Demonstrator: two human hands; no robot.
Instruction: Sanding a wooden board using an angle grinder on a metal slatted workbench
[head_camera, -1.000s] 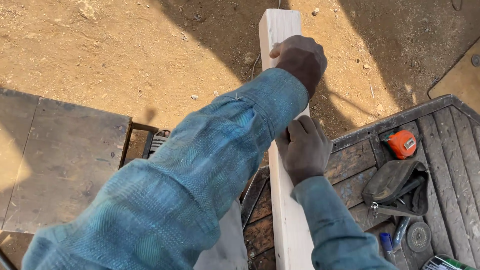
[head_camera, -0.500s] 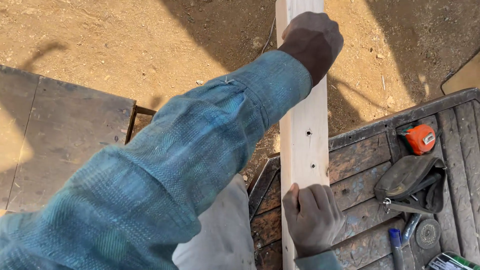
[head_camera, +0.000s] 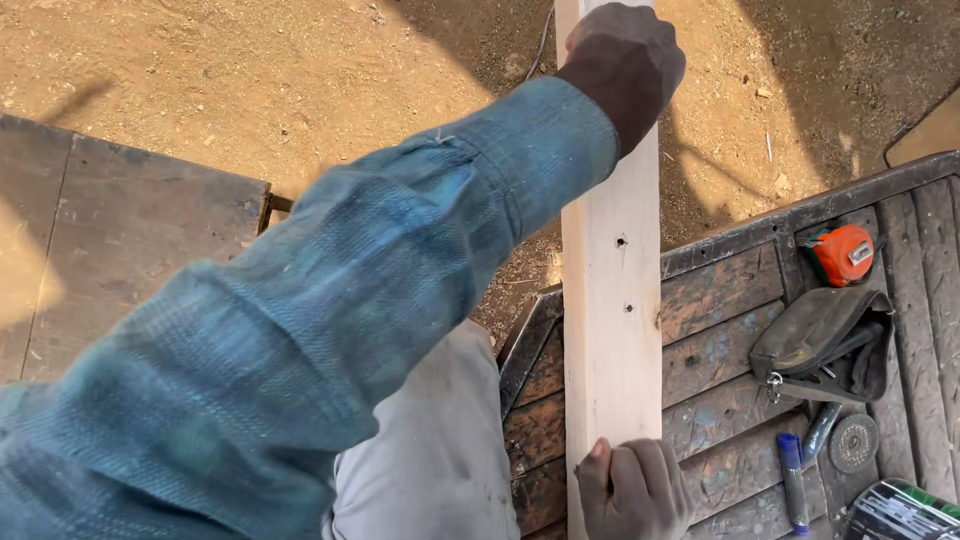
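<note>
Head view, looking down. The left hand is clenching its fingers around the far end of a pale wooden plank, while the right hand is grasping the near end, fingers curling over the face. The plank is running lengthwise between the two hands, above the edge of a worn slatted wooden tabletop. Two small drilled holes are already showing in its face, lying between the two sets of fingers; no fastener is sitting in them, so the board appears drilled but not yet fixed to anything. To the right of the right fingers, an orange tape measure, a dark tool pouch, a blue-capped marker and a grinding disc are lying on the slats. Beyond the left fingers, bare sandy ground is lying in sunlight; a dark flat panel is resting to the left. The setting is outdoors.
</note>
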